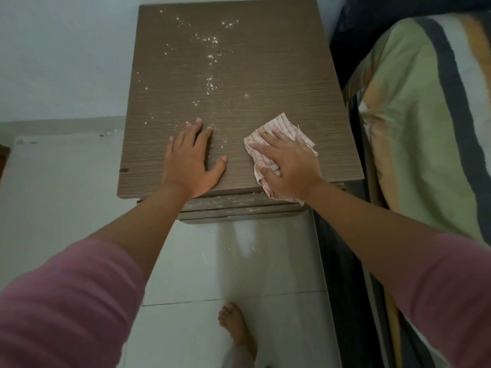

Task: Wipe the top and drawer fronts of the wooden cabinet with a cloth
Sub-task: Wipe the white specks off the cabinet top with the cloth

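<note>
The right hand (288, 166) lies spread on the red-striped cloth (276, 144), pressing it to the wooden cabinet (265, 75) top's near edge. The left hand (192, 160), flat and empty, probably braces beside it (white powder (211, 62) lies beyond both).

White cloth (279, 134) with red checks; brown wood-grain cabinet top (265, 62).

- left hand (192, 158) flat, fingers spread, palm down, arm stretched forward
- right hand (288, 162) palm down too, fingers splayed, pink sleeves pushed up
</note>
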The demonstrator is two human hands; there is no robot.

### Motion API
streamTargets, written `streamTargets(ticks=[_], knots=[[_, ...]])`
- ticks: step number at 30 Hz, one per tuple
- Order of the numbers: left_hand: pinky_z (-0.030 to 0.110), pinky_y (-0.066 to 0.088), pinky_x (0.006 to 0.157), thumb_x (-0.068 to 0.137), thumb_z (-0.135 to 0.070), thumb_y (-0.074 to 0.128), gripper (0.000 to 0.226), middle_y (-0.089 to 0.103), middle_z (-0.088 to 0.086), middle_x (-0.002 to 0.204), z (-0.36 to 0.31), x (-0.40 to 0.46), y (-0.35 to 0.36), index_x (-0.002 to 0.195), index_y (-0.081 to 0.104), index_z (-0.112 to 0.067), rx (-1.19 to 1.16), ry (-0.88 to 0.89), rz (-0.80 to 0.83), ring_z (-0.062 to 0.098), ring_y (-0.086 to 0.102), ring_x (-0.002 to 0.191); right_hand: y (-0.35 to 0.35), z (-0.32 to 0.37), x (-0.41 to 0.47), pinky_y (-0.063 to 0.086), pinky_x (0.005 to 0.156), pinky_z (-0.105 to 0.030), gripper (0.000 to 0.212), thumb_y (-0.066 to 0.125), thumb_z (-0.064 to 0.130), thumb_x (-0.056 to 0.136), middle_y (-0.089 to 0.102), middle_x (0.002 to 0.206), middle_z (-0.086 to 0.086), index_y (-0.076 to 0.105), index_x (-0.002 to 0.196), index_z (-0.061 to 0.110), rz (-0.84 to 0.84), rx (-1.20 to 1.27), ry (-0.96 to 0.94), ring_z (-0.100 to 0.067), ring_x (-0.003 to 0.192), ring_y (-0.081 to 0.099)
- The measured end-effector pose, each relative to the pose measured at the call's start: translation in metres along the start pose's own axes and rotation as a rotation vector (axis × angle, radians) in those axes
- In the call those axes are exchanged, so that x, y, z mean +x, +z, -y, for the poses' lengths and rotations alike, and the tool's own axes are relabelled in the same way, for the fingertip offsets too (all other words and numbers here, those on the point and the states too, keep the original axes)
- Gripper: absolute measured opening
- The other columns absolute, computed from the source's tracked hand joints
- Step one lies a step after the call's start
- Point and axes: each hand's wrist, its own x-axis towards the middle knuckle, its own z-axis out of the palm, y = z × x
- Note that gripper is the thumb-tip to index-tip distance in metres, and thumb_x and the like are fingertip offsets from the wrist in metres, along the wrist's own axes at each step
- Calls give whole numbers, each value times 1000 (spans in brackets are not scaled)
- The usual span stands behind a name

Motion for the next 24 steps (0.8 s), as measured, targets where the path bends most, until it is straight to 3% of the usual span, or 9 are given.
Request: streamTargets(ticks=[8,14,18,21,24], knots=[[54,15,112,82,-57,42,69,26,6,152,3,1,2,140,33,-19,7,19,-21,27,23,139,9,25,-32,17,113,-51,40,47,32,90,49,142,3,57,129,31,-122,112,40,-21,138,36],[54,12,112,86,-56,41,67,22,6,153,2,2,0,141,29,-19,23,21,8,28,18,140,10,43,-48,9,116,-39,36,52,24,94,46,145,4,56,130,28,-63,187,112,-16,141,29],[50,5,114,90,-56,36,72,7,7,157,5,13,-11,147,14,-19,53,23,218,28,4,143,-2,64,-58,30,108,-34,36,52,20,95,50,141,-2,56,131,24,8,264,224,-18,135,40],[51,7,115,90,-51,43,73,8,8,157,11,20,-30,147,14,-15,-76,35,336,27,5,143,-16,83,-57,44,87,-30,32,53,25,94,66,119,-5,61,125,21,33,337,337,-23,108,59],[56,7,113,90,-48,46,68,21,10,153,25,11,-43,142,26,-9,-99,131,223,27,18,140,-22,107,-57,47,81,-24,25,54,22,94,69,102,1,65,116,20,-199,533,481,-13,94,62]])
